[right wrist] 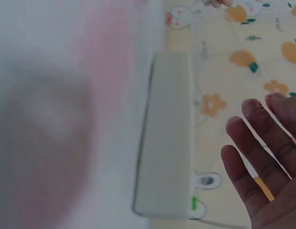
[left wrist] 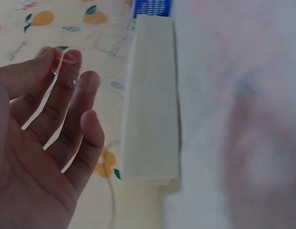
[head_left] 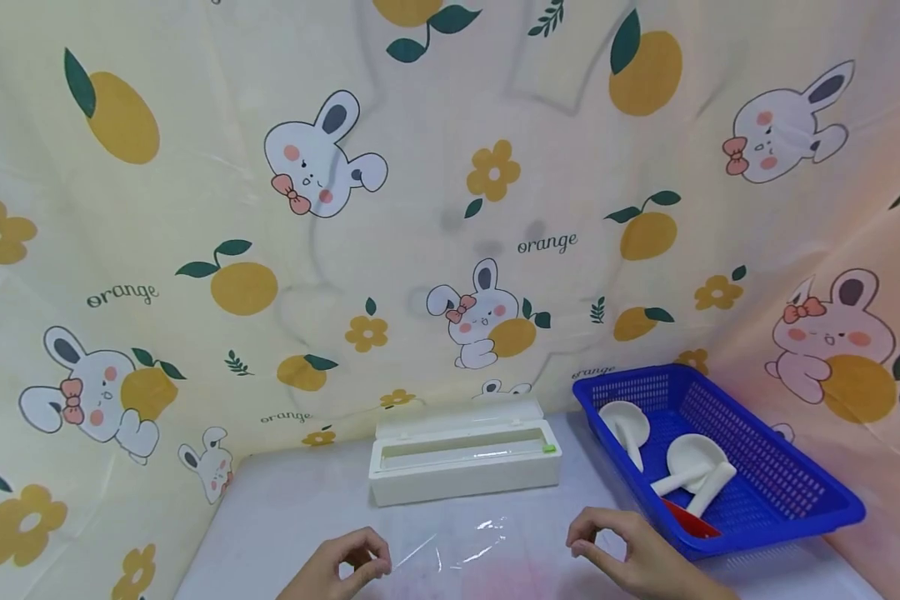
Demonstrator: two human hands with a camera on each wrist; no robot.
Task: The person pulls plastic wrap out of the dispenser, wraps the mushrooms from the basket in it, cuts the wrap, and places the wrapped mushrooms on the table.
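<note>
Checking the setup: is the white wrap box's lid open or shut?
Open: the box has its lid tipped back, showing the trough inside.

Rabbit-and-orange print cloth backdrop; pale tabletop; soft even light.

Clear plastic film stretches between the left hand and the right hand, thin, see-through and glossy, catching bright glints along its wrinkles. At twelve o'clock from it sits the film dispenser box, smooth white plastic with a soft satin sheen and a translucent lid. Over at two o'clock, the blue basket is shiny moulded plastic with perforated mesh walls, holding white spoons of smooth, matt-looking plastic. The table wears a pale covering, smooth and faintly glossy. Behind, the printed backdrop cloth looks thin, slightly creased, with a dull sheen.
</note>
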